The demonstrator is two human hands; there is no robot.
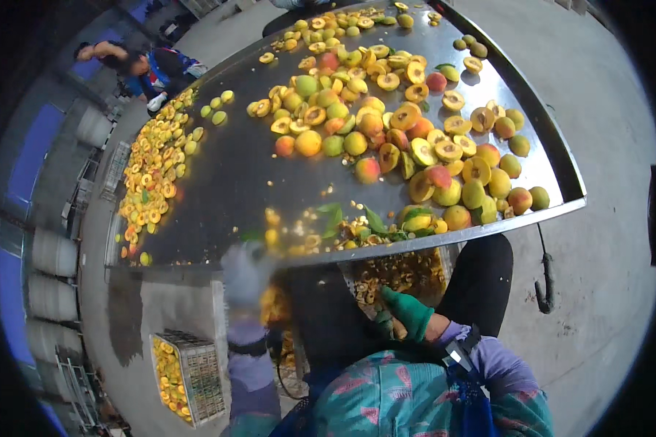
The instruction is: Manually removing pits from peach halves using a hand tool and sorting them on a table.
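Got round fruit (355, 143) on one slick metal counter (226, 186), four greenish ones (219, 117) off alone, can't tell if my left hand (245, 279) or gloved right hand (410, 315) grips anything.

Along the left, grey barrels (53, 253) stand in a row near blue panels (36, 153). At upper left is a co-worker (164, 67) in dark blue. At right, a dark J-shaped hook (549, 280) shows against the grey floor (598, 240).

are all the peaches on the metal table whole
No, many cut peach halves lie with their yellow flesh showing among whole peaches on the metal table.
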